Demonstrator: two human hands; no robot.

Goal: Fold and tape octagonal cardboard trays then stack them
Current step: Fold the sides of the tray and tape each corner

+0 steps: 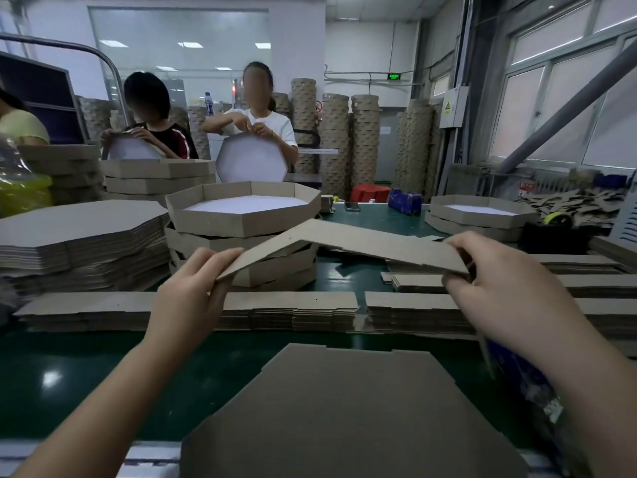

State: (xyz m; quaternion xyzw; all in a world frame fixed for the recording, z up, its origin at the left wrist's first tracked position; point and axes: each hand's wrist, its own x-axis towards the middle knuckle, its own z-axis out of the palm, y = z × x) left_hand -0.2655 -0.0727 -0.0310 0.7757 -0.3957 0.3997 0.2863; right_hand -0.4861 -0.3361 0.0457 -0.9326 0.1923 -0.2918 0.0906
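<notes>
The left hand (193,288) pinches the left end of a long cardboard strip (344,244), thumb on top and fingers underneath. The right hand (499,291) grips the right end, with its fingers curled over the edge.

Just below the hands, low piles of strips (275,312) run across the table and partly hide what lies behind them. Nearer the body, a flat octagonal sheet (344,408) lies brown side up. Something blue in a clear wrapper (527,377) shows under the right forearm; it is too blurred to make out.

Behind the left hand stands a stack of folded trays (241,219), the top one white inside. To its left is a thick pile of flat sheets (79,236). A shorter tray stack (479,213) sits to the far right, with a blue tape dispenser (405,201) and a phone (351,206) between the two stacks.

The table (69,374) is glossy dark green. Across it, two people (255,129) each hold up a tray. Behind them tall columns of trays (334,139) stand against a white wall, and there are large windows (565,98) on the right.

The strip hangs in the air above the strip piles. It is creased left of its middle, so it peaks there and slopes down to each hand.
</notes>
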